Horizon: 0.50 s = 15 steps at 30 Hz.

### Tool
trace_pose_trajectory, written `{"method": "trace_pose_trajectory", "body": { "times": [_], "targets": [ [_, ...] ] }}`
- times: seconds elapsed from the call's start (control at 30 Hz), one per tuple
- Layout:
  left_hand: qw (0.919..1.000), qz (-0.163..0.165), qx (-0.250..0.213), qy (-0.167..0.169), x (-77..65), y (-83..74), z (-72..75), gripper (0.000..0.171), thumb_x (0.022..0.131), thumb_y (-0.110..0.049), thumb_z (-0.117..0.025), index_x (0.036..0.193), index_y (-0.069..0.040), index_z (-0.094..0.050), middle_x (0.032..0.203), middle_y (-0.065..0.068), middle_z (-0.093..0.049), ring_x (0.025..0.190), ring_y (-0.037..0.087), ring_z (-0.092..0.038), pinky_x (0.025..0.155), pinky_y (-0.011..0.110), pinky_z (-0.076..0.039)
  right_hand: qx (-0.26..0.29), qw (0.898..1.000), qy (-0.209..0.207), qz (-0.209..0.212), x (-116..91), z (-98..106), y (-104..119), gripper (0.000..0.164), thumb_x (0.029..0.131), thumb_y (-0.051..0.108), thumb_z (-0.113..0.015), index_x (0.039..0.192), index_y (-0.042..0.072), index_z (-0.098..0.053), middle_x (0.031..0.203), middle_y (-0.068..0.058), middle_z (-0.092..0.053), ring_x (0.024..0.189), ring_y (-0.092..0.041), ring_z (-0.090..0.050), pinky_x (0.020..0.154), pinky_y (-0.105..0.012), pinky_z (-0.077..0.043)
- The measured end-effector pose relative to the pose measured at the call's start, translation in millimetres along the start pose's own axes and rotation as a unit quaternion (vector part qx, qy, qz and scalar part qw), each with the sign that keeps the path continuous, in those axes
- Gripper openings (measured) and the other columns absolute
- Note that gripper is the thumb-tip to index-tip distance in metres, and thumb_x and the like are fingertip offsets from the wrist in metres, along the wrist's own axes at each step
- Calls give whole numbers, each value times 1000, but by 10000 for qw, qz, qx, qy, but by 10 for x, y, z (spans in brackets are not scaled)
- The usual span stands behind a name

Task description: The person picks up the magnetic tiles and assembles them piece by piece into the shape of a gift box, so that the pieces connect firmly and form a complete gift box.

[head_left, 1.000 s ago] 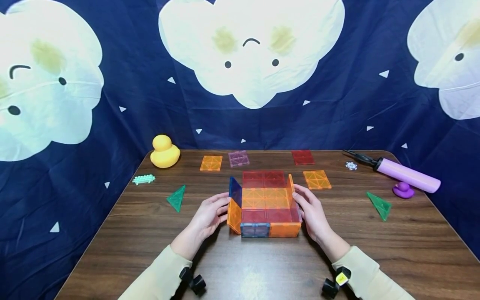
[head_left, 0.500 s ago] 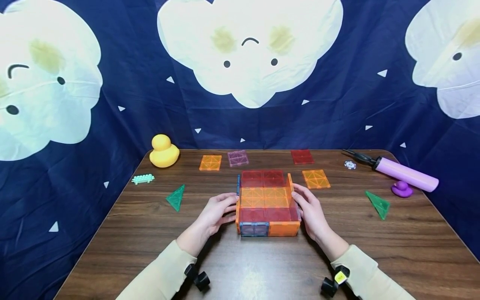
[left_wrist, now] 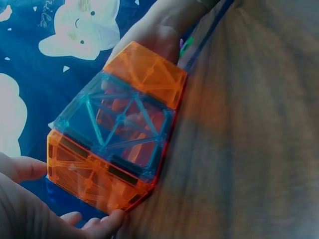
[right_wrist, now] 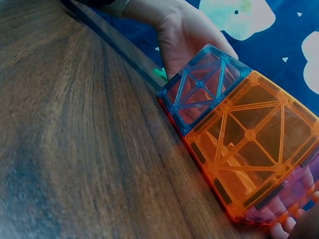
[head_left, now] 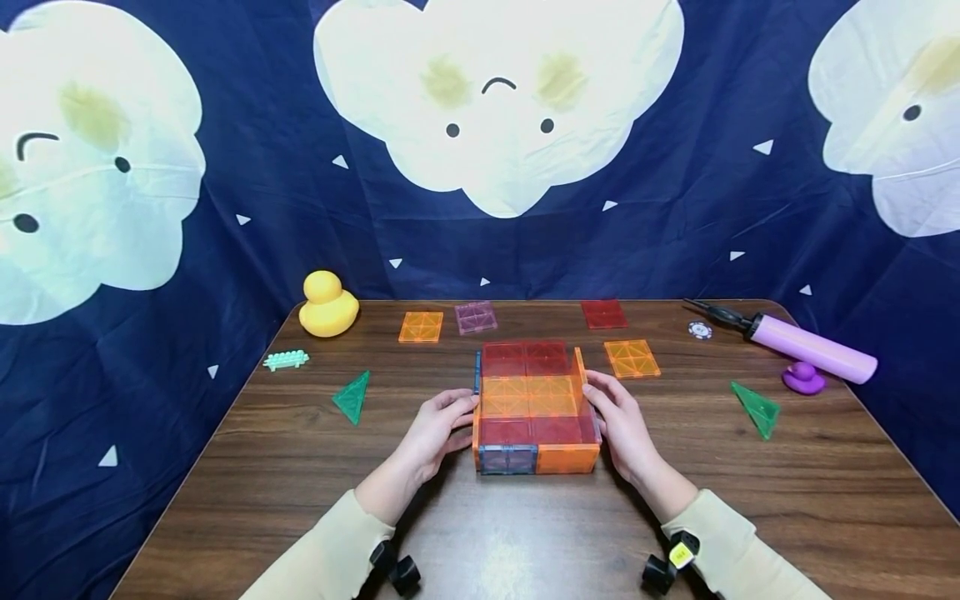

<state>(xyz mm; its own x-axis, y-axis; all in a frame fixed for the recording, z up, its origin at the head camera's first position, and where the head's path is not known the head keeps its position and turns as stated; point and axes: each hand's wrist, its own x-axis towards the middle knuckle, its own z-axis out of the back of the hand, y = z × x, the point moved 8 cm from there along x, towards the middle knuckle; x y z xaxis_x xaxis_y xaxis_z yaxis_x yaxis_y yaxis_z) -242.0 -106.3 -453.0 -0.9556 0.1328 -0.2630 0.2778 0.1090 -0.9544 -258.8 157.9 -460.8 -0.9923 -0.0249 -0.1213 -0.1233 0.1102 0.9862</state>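
Box (head_left: pixel 568 459) of see-through tiles, lower centre of the frame, and both hands are on it! Left hand (head_left: pixel 438 429) grips the left wall, orange at the near end and blue at the far one, fingers meeting its edges. Right hand (head_left: pixel 621 421) holds the opposite side, fingers against the wall where an orange tile (head_left: pixel 580 371) stands upright. Out front, a blue tile (head_left: pixel 507 460) sits flush beside orange. Yellow duck (head_left: pixel 328 304) over at left, pink pump (head_left: pixel 815 348) angled across the right, purple duck (head_left: pixel 803 378) just beside it, and green triangles (head_left: pixel 757 411) lying out on either flank!
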Motion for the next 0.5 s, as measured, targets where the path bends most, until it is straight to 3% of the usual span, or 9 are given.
{"method": "trace_pose_trajectory", "body": {
  "times": [0.17, 0.3, 0.5],
  "targets": [
    [9977, -353, 541, 211, -148, 32, -49, 61, 101, -20, -63, 149, 6, -38, 144, 27, -48, 129, 39, -52, 104, 52, -46, 13, 9998, 184, 48, 30, -20, 14, 47, 108, 17, -48, 152, 3, -39, 151, -19, -41, 133, -30, -44, 104, -37, -46],
    [9886, -760, 1220, 455, -246, 43, -99, 70, 96, -17, -72, 153, 0, -36, 150, 25, -44, 134, 40, -48, 104, 49, -46, 61, 9977, 595, 327, 79, -52, 74, 53, 107, 12, -44, 158, 6, -30, 159, -18, -31, 141, -32, -35, 112, -42, -37],
    [9830, -979, 1428, 613, -277, 29, -103, 77, 91, -14, -79, 154, -1, -37, 152, 26, -42, 135, 43, -46, 101, 47, -50, 152, 9943, 924, 508, 175, -85, 112, 56, 108, 16, -43, 161, 7, -25, 165, -15, -20, 149, -31, -22, 121, -52, -19]
  ]
}}
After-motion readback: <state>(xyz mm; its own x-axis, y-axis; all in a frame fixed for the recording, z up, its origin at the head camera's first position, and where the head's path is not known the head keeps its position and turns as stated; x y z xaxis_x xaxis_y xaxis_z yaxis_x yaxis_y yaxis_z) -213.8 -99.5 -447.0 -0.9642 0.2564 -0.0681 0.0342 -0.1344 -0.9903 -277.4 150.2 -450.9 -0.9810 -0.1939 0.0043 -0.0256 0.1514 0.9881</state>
